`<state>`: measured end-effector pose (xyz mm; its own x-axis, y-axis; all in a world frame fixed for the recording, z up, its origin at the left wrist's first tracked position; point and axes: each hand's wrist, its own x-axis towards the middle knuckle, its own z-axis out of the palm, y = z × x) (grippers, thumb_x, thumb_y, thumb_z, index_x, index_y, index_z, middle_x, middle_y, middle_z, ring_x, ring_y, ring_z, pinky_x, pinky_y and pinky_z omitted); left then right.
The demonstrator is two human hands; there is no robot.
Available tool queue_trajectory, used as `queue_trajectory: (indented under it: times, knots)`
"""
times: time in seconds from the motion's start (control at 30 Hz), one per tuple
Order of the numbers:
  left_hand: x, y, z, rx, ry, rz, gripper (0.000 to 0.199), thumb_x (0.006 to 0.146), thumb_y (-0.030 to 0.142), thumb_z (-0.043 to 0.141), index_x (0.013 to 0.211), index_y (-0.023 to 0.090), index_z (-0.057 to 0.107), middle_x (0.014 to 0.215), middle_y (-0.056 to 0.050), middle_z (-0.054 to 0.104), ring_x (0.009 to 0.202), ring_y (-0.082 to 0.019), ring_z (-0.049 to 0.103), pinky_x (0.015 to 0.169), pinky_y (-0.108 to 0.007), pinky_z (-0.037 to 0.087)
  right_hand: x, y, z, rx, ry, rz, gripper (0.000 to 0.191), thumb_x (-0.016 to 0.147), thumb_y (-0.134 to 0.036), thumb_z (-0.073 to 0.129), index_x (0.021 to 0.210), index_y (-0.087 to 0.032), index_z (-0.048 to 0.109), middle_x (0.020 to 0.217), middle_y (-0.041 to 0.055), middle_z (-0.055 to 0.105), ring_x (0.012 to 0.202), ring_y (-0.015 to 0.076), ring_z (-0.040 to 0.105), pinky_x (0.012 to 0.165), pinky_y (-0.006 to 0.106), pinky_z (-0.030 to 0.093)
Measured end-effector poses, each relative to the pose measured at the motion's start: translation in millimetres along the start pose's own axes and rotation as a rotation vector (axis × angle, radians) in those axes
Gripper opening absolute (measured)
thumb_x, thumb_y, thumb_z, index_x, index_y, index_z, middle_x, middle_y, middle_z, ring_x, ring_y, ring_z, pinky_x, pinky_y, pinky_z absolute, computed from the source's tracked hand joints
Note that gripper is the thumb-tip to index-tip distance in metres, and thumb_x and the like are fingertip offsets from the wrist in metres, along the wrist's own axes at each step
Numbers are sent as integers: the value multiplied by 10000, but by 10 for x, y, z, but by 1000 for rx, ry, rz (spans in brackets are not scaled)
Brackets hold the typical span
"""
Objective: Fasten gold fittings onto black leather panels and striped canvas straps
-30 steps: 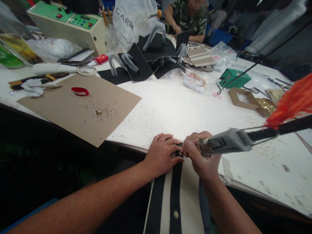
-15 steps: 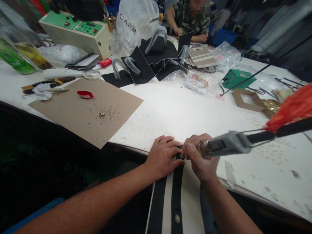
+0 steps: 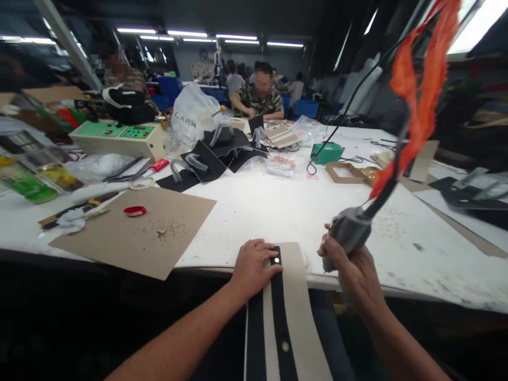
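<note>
My left hand [image 3: 253, 269] lies on a long beige panel [image 3: 296, 283] with black strips, its fingers apart on top. Thumb and index finger rest on either side of a shiny round metal fastener [image 3: 277, 260] near the far end of one black strip [image 3: 279, 301]. A second metal fastener [image 3: 284, 346] sits lower on that strip. Off to the right, above the table edge, my right hand [image 3: 355, 267] is closed around a grey electric screwdriver [image 3: 350, 233], apart from the panel. Its tip is hidden. A black cord with an orange ribbon [image 3: 415, 111] runs up from it.
A brown board [image 3: 130, 243] at left carries a red ring-shaped piece [image 3: 135, 211] and small metal bits. Behind are black panels with wrapped handles [image 3: 214, 153], a green box [image 3: 327, 153] and a control machine [image 3: 119, 136]. A co-worker [image 3: 260, 95] sits across the white table [image 3: 257, 211].
My right hand has moved the screwdriver away from the fastener, to the right, and tilted it more upright. My left hand stays on the panel. The view has lifted.
</note>
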<state>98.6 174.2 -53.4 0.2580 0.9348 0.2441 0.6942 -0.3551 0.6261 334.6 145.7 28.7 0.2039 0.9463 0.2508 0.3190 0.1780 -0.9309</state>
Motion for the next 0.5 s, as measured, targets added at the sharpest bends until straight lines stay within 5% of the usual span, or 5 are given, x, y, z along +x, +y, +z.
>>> queue_trajectory:
  times: [0.1,0.23,0.37,0.43,0.5]
  knots:
    - [7,27,-31,19,-13,11,308,769,340,885,1062,278,812,1258,25,741,1289,-281,580,1156,-508,396,-215,323,-420,-332,12,166,680,834,-771,600,1088,-146,685,978,127,725,916,313,679,830,441,533]
    - [26,61,-64,61,-29,67,287,816,345,842,1080,238,806,1266,-11,738,1277,-283,593,1159,-510,414,-431,846,-856,-485,68,230,732,861,-744,533,1246,-135,657,1160,176,710,1131,391,659,1016,527,492]
    - [65,74,-77,85,-41,100,275,833,331,817,1086,222,796,1272,-27,734,1271,-286,593,1158,-505,423,-760,1094,-1064,-568,315,56,816,887,-682,566,1462,-103,538,1355,199,621,1280,370,589,1141,532,445]
    - [78,71,-78,80,-43,105,268,835,336,808,1081,232,795,1268,-24,735,1271,-285,595,1165,-503,424,-987,1111,-1003,-627,461,-120,774,906,-578,630,1523,-132,490,1422,185,574,1348,348,539,1179,536,426]
    - [80,69,-77,63,-43,107,264,832,348,798,1072,239,796,1251,-24,742,1267,-284,599,1166,-499,428,-1199,1102,-806,-686,441,-336,677,928,-413,658,1555,-234,475,1428,145,580,1336,336,557,1121,553,489]
